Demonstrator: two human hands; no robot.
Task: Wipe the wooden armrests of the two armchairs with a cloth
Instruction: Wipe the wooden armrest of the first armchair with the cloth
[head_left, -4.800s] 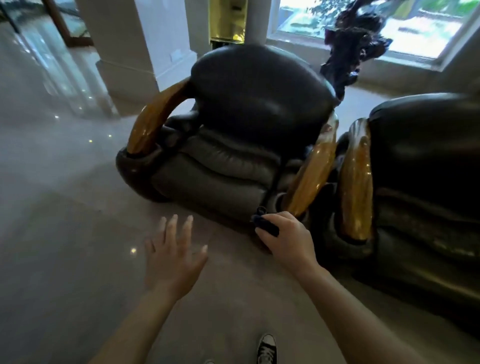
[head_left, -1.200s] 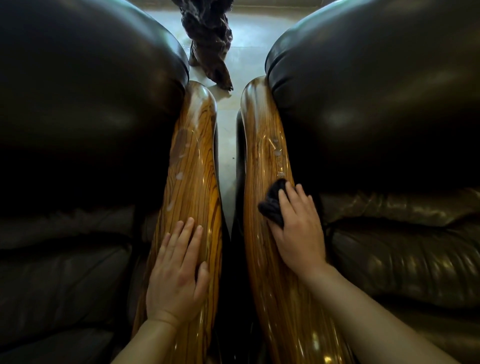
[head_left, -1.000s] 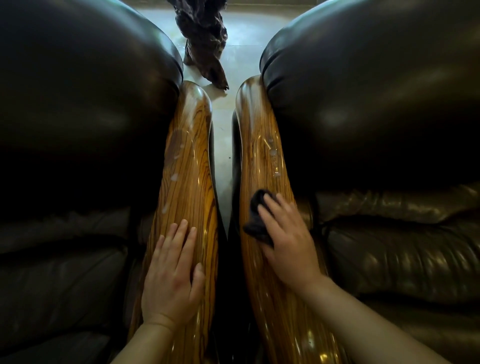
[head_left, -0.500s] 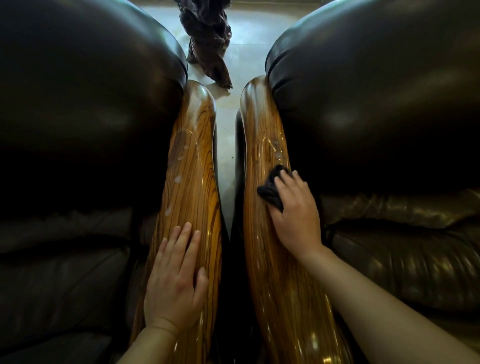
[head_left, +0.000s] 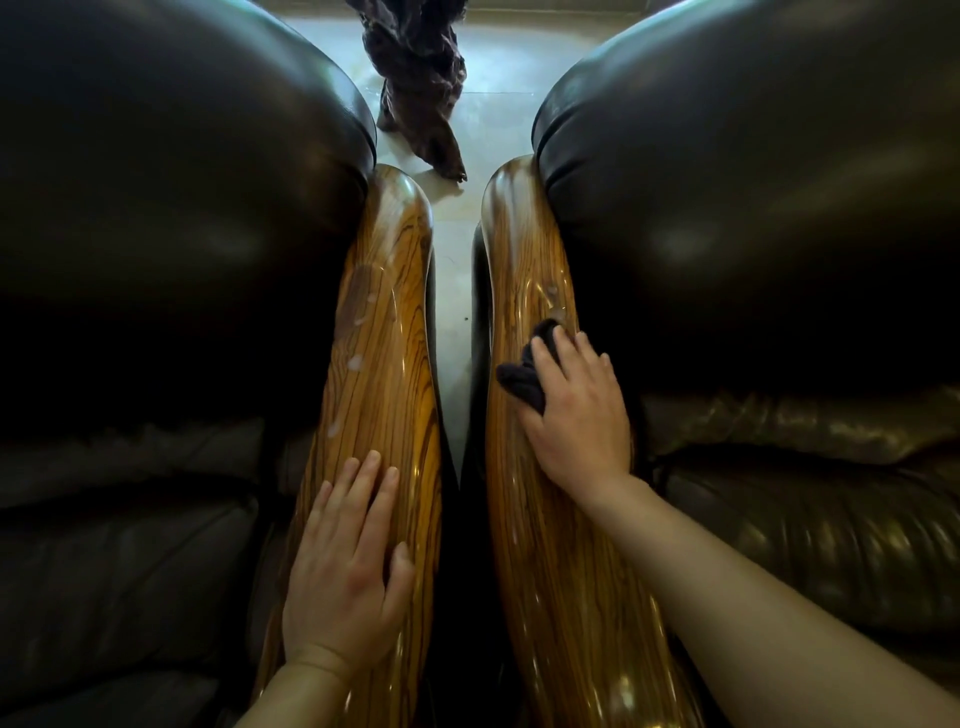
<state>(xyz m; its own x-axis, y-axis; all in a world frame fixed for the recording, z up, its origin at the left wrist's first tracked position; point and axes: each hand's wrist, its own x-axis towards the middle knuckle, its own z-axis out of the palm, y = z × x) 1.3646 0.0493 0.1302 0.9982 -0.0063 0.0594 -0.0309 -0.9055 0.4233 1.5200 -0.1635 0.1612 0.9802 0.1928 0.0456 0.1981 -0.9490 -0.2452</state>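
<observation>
Since half a second ago, right hand (head_left: 576, 410) and dark cloth (head_left: 524, 376) sit about where they were on the right armrest (head_left: 550, 545), cloth bunched under the fingers (head_left: 563, 353), which press it flat against the wood, slightly spread. Left hand (head_left: 345, 566) unchanged: palm down, empty, fingers together on the left armrest (head_left: 384, 364). Pale smudges on both armrests above the hands. Two dark leather armchairs (head_left: 753, 208) side by side, narrow strip of floor (head_left: 452, 291) between. Dark carved piece (head_left: 421, 83) stands beyond.

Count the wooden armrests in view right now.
2: left armrest under the bare left hand; right armrest under the right hand and cloth. Outer armrests are out of frame.
</observation>
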